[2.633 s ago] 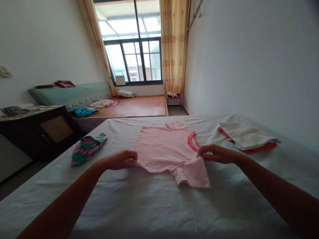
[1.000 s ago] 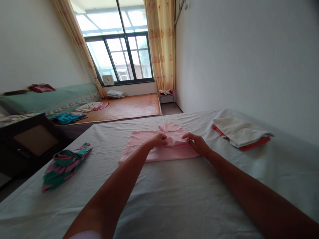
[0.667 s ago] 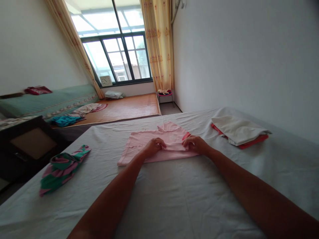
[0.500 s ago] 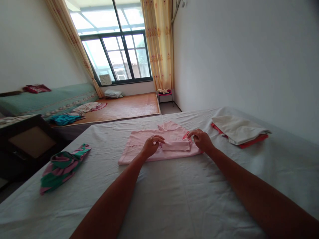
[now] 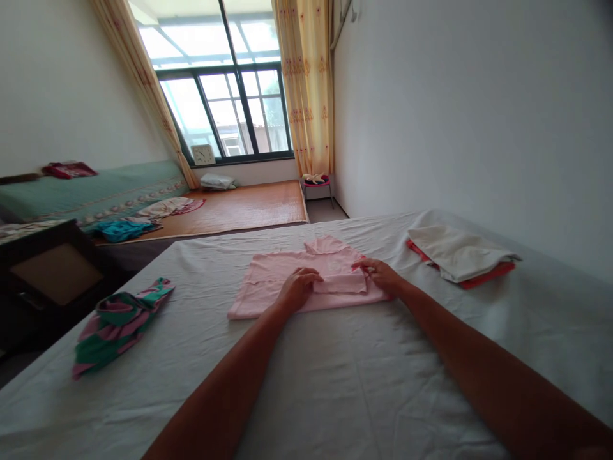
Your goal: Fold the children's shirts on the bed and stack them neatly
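Note:
A pink collared shirt lies folded on the white sheet, its collar pointing away from me. A sleeve is laid across its near part as a flat strip. My left hand rests on the shirt at the left end of that strip, fingers stretched out flat and palm down. At the strip's other end my right hand has thumb and fingers closed on the shirt's right edge, beside a small red patch. The cloth under both hands is hidden.
Folded white and red clothes lie on the right of the sheet. A green and pink striped garment is crumpled on the left. Beyond are a dark cabinet, a low bed with a brown mat and a small stool.
Both hands have lowered onto the shirt. My left hand moved slightly right and flattened its fingers; my right hand shifted a little left and down. The view tilted slightly.

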{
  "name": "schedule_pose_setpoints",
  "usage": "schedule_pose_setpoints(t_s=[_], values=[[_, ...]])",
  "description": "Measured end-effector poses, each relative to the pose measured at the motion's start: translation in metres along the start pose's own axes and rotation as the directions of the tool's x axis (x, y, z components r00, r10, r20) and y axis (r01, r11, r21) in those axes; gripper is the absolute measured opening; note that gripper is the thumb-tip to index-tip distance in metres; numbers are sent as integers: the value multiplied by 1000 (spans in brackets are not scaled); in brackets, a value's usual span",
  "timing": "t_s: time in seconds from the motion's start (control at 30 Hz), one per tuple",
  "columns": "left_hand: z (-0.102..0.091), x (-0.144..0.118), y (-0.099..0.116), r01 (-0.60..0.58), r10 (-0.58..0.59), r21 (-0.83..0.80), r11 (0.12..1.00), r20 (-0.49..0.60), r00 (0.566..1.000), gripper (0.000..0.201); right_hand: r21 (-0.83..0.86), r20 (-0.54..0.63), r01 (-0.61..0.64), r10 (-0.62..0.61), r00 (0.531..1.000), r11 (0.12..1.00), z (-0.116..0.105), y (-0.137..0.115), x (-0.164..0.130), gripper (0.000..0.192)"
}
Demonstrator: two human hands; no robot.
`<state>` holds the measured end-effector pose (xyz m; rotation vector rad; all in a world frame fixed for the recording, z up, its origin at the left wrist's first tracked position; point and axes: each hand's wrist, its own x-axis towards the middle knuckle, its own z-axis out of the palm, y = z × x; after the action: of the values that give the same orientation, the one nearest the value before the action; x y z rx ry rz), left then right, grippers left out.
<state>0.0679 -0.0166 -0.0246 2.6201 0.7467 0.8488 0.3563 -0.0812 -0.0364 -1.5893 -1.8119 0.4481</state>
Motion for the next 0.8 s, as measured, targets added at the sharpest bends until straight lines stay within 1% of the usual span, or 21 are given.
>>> schedule_pose_setpoints(t_s=[0.07, 0.13, 0.2, 0.27, 0.3, 0.4, 0.47, 0.57, 0.63, 0.67, 0.7, 0.73, 0.77, 0.8], values=[[0, 1, 1, 4, -4, 14, 1000, -4, 1000, 35, 121, 15, 22, -24, 1000, 992, -5, 2, -1, 47], [1, 2, 1, 5, -4, 6, 1000, -29, 1000, 31, 180, 39, 42, -50, 998, 983, -6, 4, -1, 41], [3, 2, -1, 6, -7, -19, 1000, -78, 997, 30, 188, 63, 62, -75, 995, 980, -5, 5, 0, 35], [4, 2, -3, 13, -18, -42, 999, -125, 992, 30, 135, 52, 55, -63, 997, 989, -2, 4, 2, 29], [4, 2, -4, 18, -25, -48, 999, -142, 989, 31, 94, 24, 34, -36, 999, 995, 0, 3, 3, 28], [3, 1, -3, 10, -16, -40, 999, -152, 988, 30, -26, -119, -65, 62, 991, 998, 4, -2, 7, 28], [3, -1, 1, 0, 0, 1, 1000, -117, 993, 28, -94, -198, -133, 112, 974, 987, 6, -3, 9, 26], [0, -2, 8, 5, -2, 95, 995, -29, 1000, 32, -176, -272, -220, 167, 948, 960, 4, -5, 11, 24], [-1, -2, 14, 15, -13, 133, 991, -13, 1000, 38, -208, -341, -227, 147, 928, 952, 1, -8, 10, 27], [-2, -2, 16, 16, -14, 138, 990, -19, 1000, 40, -225, -369, -195, 102, 924, 955, -1, -11, 9, 29], [-1, -2, 18, 13, -10, 137, 990, -25, 1000, 41, -248, -376, -135, 33, 926, 959, -1, -16, 8, 33], [-1, -2, 20, 2, 1, 133, 991, -22, 1000, 41, -277, -352, -49, -54, 935, 960, 0, -22, 5, 36], [1, -2, 21, -19, 19, 130, 991, -1, 1000, 41, -305, -290, 53, -146, 946, 951, 2, -29, 2, 39], [3, -2, 23, -40, 36, 132, 990, 36, 999, 40, -328, -199, 156, -230, 953, 932, 6, -35, -1, 40]])
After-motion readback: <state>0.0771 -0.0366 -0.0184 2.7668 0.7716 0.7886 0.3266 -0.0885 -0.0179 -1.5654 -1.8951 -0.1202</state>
